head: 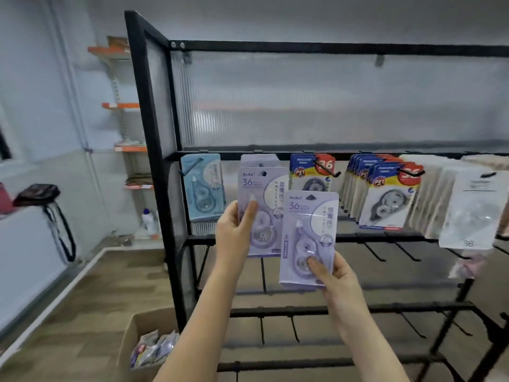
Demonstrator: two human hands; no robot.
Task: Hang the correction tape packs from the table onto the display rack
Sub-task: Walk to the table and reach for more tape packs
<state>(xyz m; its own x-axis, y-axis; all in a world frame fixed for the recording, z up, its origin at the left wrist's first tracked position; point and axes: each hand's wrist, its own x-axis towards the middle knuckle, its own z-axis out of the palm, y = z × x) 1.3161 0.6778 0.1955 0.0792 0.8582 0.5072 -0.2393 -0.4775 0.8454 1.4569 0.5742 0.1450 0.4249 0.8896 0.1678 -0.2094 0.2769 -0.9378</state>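
Against the back wall, black display rack (154,166) w/ middle rail partly stocked: blue pack, lilac stack (259,161), PET-label packs (385,194), white ones at right. Lower hooks (371,250) bare, so plenty of room below. Cardboard box (143,337) on floor holds more stock. Left hand (234,232) grips front lilac pack (261,210) at its hook; can't tell if it's hung. Right hand (334,277) pinches second pack (308,238) by bottom edge, off the rack, near lilac stack.

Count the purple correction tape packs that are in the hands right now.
2. One purple pack is in the left hand, raised at the purple row's hook; the other pack is in the right hand, lower. More purple packs hang behind, partly hidden.
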